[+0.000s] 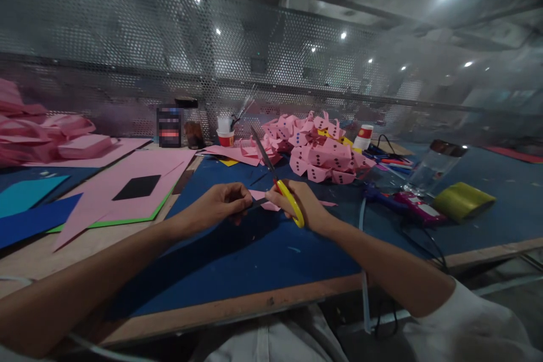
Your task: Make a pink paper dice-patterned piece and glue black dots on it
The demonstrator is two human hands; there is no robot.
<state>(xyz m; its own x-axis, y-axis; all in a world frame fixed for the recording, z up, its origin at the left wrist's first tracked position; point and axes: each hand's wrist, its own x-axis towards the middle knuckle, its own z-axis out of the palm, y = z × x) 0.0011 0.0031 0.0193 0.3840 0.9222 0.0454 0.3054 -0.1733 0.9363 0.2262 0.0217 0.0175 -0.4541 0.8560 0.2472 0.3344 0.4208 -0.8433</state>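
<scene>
Mid-frame, L grip point(225, 202) pinches black strip point(258, 202), R grip point(306, 203) closed on scissors point(291, 201), blades point(263, 150) pointing up off it; dotted pink pcs point(314, 154), upper ctr, look done, strip work prob. unfinished.

"What's that thing with the yellow handle?"

"Scissors point(276, 180). They're in the right hand point(307, 209), with the long grey blades poking up and leaning left."

"Are they open?"

"The blades look close together to me. The tips point up in the air, away from the strip."

"Which strip?"

"The thin dark strip point(258, 202). It goes across from the left hand point(229, 201) to the right thumb. It looks flat, but fingers hide its ends."
</scene>
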